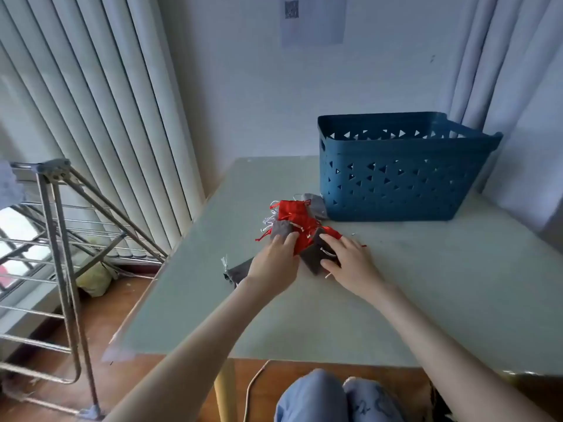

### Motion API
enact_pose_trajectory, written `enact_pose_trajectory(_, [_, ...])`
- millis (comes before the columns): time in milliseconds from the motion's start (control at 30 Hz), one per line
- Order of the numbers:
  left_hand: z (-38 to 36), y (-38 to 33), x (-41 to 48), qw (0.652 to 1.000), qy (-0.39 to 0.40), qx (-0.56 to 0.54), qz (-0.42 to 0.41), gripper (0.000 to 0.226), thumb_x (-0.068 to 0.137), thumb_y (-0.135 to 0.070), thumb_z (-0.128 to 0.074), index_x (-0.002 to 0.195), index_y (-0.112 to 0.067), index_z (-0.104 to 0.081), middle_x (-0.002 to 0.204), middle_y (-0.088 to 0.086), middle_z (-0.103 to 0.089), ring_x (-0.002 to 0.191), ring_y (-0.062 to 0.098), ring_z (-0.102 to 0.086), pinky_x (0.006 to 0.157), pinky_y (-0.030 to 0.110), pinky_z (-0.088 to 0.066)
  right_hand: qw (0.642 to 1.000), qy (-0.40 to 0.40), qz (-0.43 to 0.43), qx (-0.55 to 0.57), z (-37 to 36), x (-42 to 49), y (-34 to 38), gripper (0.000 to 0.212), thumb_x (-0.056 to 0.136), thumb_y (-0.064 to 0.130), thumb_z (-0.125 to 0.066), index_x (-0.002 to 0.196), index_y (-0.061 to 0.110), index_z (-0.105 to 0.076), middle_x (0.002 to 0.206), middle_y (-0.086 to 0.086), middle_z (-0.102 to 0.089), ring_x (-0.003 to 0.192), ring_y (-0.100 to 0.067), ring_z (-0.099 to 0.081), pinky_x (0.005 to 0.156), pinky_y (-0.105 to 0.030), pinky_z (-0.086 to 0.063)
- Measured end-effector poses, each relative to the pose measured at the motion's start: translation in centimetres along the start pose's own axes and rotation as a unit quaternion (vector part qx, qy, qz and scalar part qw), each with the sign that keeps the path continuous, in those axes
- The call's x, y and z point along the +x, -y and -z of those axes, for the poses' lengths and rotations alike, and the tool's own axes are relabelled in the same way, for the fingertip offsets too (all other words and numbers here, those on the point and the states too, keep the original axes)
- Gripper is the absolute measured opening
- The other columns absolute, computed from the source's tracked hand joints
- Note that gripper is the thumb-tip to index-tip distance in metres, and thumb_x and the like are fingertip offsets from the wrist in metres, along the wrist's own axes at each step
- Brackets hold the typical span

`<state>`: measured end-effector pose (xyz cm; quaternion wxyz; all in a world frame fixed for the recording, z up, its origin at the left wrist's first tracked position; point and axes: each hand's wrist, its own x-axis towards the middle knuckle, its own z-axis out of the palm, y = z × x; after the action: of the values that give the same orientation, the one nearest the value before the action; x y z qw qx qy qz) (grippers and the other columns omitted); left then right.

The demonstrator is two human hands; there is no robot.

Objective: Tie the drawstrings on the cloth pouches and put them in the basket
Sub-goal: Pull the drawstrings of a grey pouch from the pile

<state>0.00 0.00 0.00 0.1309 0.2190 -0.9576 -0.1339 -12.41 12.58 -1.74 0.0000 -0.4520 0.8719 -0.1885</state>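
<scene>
My left hand (275, 263) rests with fingers straight on the pile of pouches (292, 213). My right hand (350, 264) lies spread, gripping nothing, on 1 dark grey pouch (310, 260). The pile sits on the table (396, 300), just beside the blue basket (396, 184).

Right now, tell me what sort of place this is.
Probably a home room: a folding metal drying rack by pale pleated curtains, and a blue perforated plastic basket on a pale green table.
</scene>
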Motion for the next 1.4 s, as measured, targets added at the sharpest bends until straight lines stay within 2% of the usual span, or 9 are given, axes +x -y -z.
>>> enact_pose_trajectory(167, [-1.5, 1.1, 2.7, 0.987, -0.068, 0.106, -0.096, 0.041, 0.091, -0.03, -0.054, 0.131, -0.021, -0.053, 0.135, 0.007, -0.048, 0.128, 0.033, -0.04, 0.107, 0.045, -0.029, 0.996, -0.048, 0.043, -0.058, 0.4, 1.3, -2.0, 0.033, 0.097, 0.022, -0.047, 0.129, 0.021, -0.054, 0.117, -0.003, -0.058, 0.114, -0.025, -0.046, 0.086, -0.034, -0.031])
enact_pose_trajectory(333, [-1.5, 0.9, 4.8, 0.997, -0.055, 0.054, 0.02, 0.032, 0.101, -0.032, -0.031, 0.113, -0.01, -0.051, 0.103, 0.013, -0.063, 0.099, 0.037, -0.058, 0.074, 0.039, -0.04, 0.976, -0.214, 0.018, -0.043, 1.6, 2.9, -4.4, 0.007, 0.082, 0.001, -0.056, 0.083, 0.002, -0.063, 0.076, -0.013, -0.061, 0.073, -0.033, -0.056, 0.066, -0.033, -0.037])
enact_pose_trajectory(433, [-1.2, 1.3, 6.0, 0.993, -0.065, 0.071, 0.065, 0.029, 0.102, -0.032, -0.029, 0.112, -0.01, -0.044, 0.104, 0.016, -0.063, 0.095, 0.039, -0.06, 0.066, 0.036, -0.036, 0.975, -0.214, -0.047, -0.045, 2.4, 3.9, -5.0, 0.018, 0.072, -0.004, -0.061, 0.089, -0.001, -0.067, 0.087, -0.019, -0.06, 0.084, -0.036, -0.051, 0.072, -0.04, -0.041])
enact_pose_trajectory(633, [-0.9, 2.3, 7.4, 0.989, -0.118, 0.092, -0.003, 0.039, 0.091, -0.027, -0.05, 0.129, -0.018, -0.05, 0.139, 0.013, -0.041, 0.125, 0.035, -0.037, 0.104, 0.044, -0.025, 0.975, -0.057, -0.008, 0.213, 3.8, 6.3, -1.1, 0.036, 0.092, 0.003, -0.042, 0.121, 0.014, -0.061, 0.121, -0.001, -0.059, 0.113, -0.014, -0.05, 0.095, -0.023, -0.036])
enact_pose_trajectory(767, [-1.5, 2.9, 7.9, 0.986, -0.066, 0.13, -0.085, 0.041, 0.085, -0.02, -0.047, 0.124, -0.028, -0.058, 0.145, 0.009, -0.038, 0.137, 0.031, -0.028, 0.111, 0.056, -0.007, 0.974, 0.03, -0.08, 0.209, 2.0, 9.5, 0.3, 0.042, 0.099, 0.013, -0.037, 0.14, 0.016, -0.042, 0.135, -0.007, -0.053, 0.118, -0.022, -0.052, 0.092, -0.03, -0.041])
enact_pose_trajectory(967, [-0.6, 3.1, 7.7, 0.988, -0.106, 0.112, 0.023, 0.028, 0.077, -0.024, -0.038, 0.082, -0.013, -0.063, 0.095, 0.008, -0.063, 0.103, 0.032, -0.052, 0.092, 0.04, -0.016, 0.938, 0.05, -0.097, 0.328, -0.1, 11.7, 0.9, 0.037, 0.09, 0.035, -0.061, 0.089, -0.002, -0.063, 0.07, -0.008, -0.059, 0.067, -0.02, -0.054, 0.062, -0.029, -0.037])
enact_pose_trajectory(1067, [0.1, 3.5, 7.8, 0.989, -0.063, 0.113, 0.078, 0.028, 0.091, -0.031, -0.038, 0.093, -0.015, -0.061, 0.104, 0.004, -0.061, 0.108, 0.026, -0.049, 0.095, 0.038, -0.013, 0.933, 0.013, -0.083, 0.35, -0.4, 11.7, 0.8, 0.011, 0.091, 0.02, -0.06, 0.092, 0.009, -0.064, 0.075, 0.001, -0.062, 0.074, -0.015, -0.058, 0.066, -0.027, -0.041])
enact_pose_trajectory(1200, [0.7, 3.4, 7.7, 0.986, -0.093, 0.087, 0.111, 0.024, 0.092, -0.028, -0.039, 0.096, -0.014, -0.059, 0.099, 0.005, -0.06, 0.106, 0.027, -0.051, 0.096, 0.038, -0.018, 0.923, -0.094, -0.061, 0.367, 0.5, 10.9, 0.9, 0.015, 0.094, 0.012, -0.053, 0.105, 0.012, -0.063, 0.105, 0.001, -0.057, 0.096, -0.008, -0.053, 0.078, -0.011, -0.039])
enact_pose_trajectory(1400, [2.4, 1.8, 7.9, 0.978, -0.153, -0.059, 0.126, 0.031, 0.09, -0.028, -0.046, 0.118, -0.018, -0.055, 0.12, 0.002, -0.057, 0.117, 0.023, -0.048, 0.1, 0.033, -0.016, 0.849, -0.233, -0.055, 0.471, 4.1, 9.5, 1.2, 0.012, 0.097, 0.01, -0.047, 0.101, 0.012, -0.057, 0.083, 0.005, -0.057, 0.074, -0.001, -0.052, 0.066, -0.011, -0.039])
